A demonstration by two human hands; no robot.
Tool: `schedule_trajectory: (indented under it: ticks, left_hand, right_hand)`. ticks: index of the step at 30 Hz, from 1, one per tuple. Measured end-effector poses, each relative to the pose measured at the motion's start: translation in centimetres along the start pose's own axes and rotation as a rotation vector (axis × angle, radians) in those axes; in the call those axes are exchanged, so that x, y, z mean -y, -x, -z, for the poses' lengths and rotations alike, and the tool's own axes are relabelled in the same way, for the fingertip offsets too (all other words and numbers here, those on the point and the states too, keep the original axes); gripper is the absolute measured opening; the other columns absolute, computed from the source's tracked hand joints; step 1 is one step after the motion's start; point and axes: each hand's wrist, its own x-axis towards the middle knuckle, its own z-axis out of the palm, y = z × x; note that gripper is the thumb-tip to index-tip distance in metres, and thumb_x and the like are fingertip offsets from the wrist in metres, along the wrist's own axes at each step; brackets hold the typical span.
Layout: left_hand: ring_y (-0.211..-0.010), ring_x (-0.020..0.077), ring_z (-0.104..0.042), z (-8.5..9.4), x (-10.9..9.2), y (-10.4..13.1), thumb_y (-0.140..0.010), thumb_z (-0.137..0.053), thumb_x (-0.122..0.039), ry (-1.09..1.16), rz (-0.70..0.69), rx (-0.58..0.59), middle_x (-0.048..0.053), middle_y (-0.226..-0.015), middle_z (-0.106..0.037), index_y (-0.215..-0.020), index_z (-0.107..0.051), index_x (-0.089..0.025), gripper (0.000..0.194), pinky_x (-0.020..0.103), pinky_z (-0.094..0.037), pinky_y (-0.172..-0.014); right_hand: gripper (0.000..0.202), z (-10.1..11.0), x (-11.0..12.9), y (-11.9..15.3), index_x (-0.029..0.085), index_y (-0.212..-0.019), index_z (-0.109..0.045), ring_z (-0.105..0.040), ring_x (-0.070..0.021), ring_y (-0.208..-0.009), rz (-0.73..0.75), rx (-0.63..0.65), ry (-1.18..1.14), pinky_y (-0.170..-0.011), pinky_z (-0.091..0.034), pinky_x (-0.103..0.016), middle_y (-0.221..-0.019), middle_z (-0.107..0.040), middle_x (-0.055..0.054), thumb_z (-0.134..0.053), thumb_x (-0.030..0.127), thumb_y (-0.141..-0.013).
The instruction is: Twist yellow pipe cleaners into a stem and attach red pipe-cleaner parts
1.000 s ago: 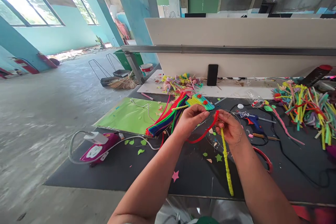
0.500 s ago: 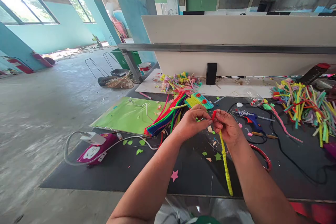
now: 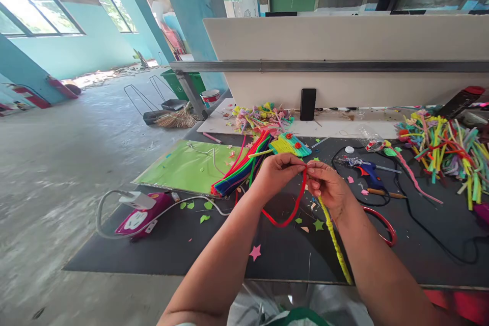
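Note:
Over the dark table my left hand (image 3: 278,174) pinches a red pipe cleaner (image 3: 293,219), whose loose length curves down below the fingers. My right hand (image 3: 327,183) meets it at the fingertips and holds the top of a twisted yellow pipe-cleaner stem (image 3: 336,247), which hangs toward the front edge. Where the red one meets the yellow one is hidden by the fingers. Just behind my left hand lies a bundle of coloured pipe cleaners (image 3: 239,173), beside a yellow and turquoise piece with red flowers (image 3: 291,144).
A glue gun (image 3: 370,175) with its black cord and red-handled scissors (image 3: 384,224) lie right of my hands. Heaped pipe cleaners (image 3: 445,150) stand at far right. A power strip (image 3: 141,216) with a white cable sits left, near a green sheet (image 3: 173,170). A phone (image 3: 307,104) leans at the back.
The red pipe cleaner now hangs in a long loop below my left hand, where before only a short red bit showed at the fingertips. The yellow stem's lower end has swung right.

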Motion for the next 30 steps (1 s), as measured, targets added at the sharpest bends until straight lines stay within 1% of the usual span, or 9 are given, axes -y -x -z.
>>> schedule_trajectory:
  ticks: [7,11,14,17,21,24,26,28,30]
  left_hand:
    - [-0.071,0.0141,-0.059,0.6,-1.1,0.0,-0.078,-0.061,-0.025,-0.303,-0.111,0.02,0.003,-0.074,-0.066,-0.075,-0.069,-0.016,0.012,0.024,-0.044,-0.068]
    - [-0.072,0.0127,-0.058,0.4,-1.3,0.2,-0.081,-0.059,-0.022,-0.34,-0.183,0.015,0.002,-0.075,-0.065,-0.078,-0.067,-0.016,0.011,0.023,-0.043,-0.069]
    - [-0.072,0.0122,-0.056,0.2,-1.1,0.3,-0.082,-0.057,-0.021,-0.311,-0.192,0.009,0.001,-0.076,-0.063,-0.08,-0.066,-0.016,0.011,0.022,-0.042,-0.068]
    - [-0.073,0.0128,-0.057,0.2,-0.8,0.2,-0.083,-0.056,-0.022,-0.255,-0.167,0.013,0.002,-0.078,-0.064,-0.083,-0.066,-0.017,0.012,0.023,-0.043,-0.069]
    - [-0.079,0.0146,-0.059,0.0,-0.1,-0.1,-0.081,-0.059,-0.025,-0.178,-0.151,0.037,0.004,-0.083,-0.066,-0.085,-0.068,-0.016,0.013,0.024,-0.044,-0.074]
    - [-0.062,0.0104,-0.054,-0.2,0.5,0.0,-0.081,-0.059,-0.031,-0.085,-0.035,0.047,0.001,-0.072,-0.062,-0.081,-0.066,-0.015,0.017,0.022,-0.042,-0.06]
    - [-0.047,0.0062,-0.043,-0.3,0.6,0.0,-0.081,-0.058,-0.035,-0.014,0.069,0.057,-0.003,-0.062,-0.055,-0.08,-0.063,-0.015,0.021,0.02,-0.035,-0.047]
    - [-0.039,0.0041,-0.036,-0.2,0.3,-0.1,-0.08,-0.059,-0.037,0.051,0.128,0.055,-0.005,-0.055,-0.047,-0.08,-0.06,-0.015,0.022,0.019,-0.027,-0.04]
    - [-0.038,0.0038,-0.036,0.3,-0.8,-0.4,-0.078,-0.062,-0.037,0.121,0.12,0.028,-0.007,-0.052,-0.043,-0.077,-0.057,-0.015,0.022,0.017,-0.026,-0.038]
  right_hand:
    - [0.018,0.0,-0.4,-0.3,0.015,-0.072,-0.063,-0.041,-0.0052,-0.03,-0.008,-0.053,0.027,-0.025,-0.033,-0.013,-0.042,-0.051,0.006,-0.077,0.018,-0.061]
    - [0.019,0.3,-0.7,-0.4,0.015,-0.074,-0.064,-0.045,-0.006,-0.032,0.001,-0.024,0.003,-0.028,-0.04,-0.015,-0.044,-0.054,0.006,-0.078,0.018,-0.062]
    - [0.018,0.4,-0.6,-0.3,0.015,-0.075,-0.064,-0.05,-0.0071,-0.035,-0.024,-0.018,-0.011,-0.033,-0.048,-0.017,-0.047,-0.057,0.005,-0.077,0.018,-0.064]
    - [0.017,0.4,-0.4,-0.1,0.016,-0.078,-0.063,-0.056,-0.0086,-0.04,-0.055,-0.018,-0.024,-0.04,-0.054,-0.02,-0.052,-0.061,0.004,-0.076,0.016,-0.066]
    - [0.016,0.8,0.2,-0.4,0.015,-0.084,-0.063,-0.06,-0.0105,-0.045,-0.076,0.02,0.008,-0.044,-0.057,-0.022,-0.057,-0.063,0.002,-0.068,0.013,-0.07]
    - [0.018,1.4,0.3,-0.8,0.016,-0.09,-0.062,-0.063,-0.0121,-0.047,-0.092,-0.007,0.068,-0.046,-0.057,-0.024,-0.061,-0.065,0.002,-0.063,0.011,-0.072]
    - [0.018,1.6,0.4,-0.9,0.017,-0.094,-0.061,-0.065,-0.014,-0.049,-0.092,-0.013,0.103,-0.049,-0.058,-0.028,-0.063,-0.067,0.001,-0.06,0.014,-0.076]
    - [0.017,1.5,0.7,-0.8,0.016,-0.096,-0.061,-0.067,-0.0153,-0.054,-0.058,-0.014,0.115,-0.053,-0.059,-0.031,-0.067,-0.07,-0.001,-0.058,0.017,-0.079]
    - [0.016,0.8,1.7,-0.2,0.016,-0.095,-0.061,-0.068,-0.0152,-0.058,0.018,-0.058,0.135,-0.056,-0.059,-0.029,-0.071,-0.071,-0.003,-0.058,0.017,-0.079]
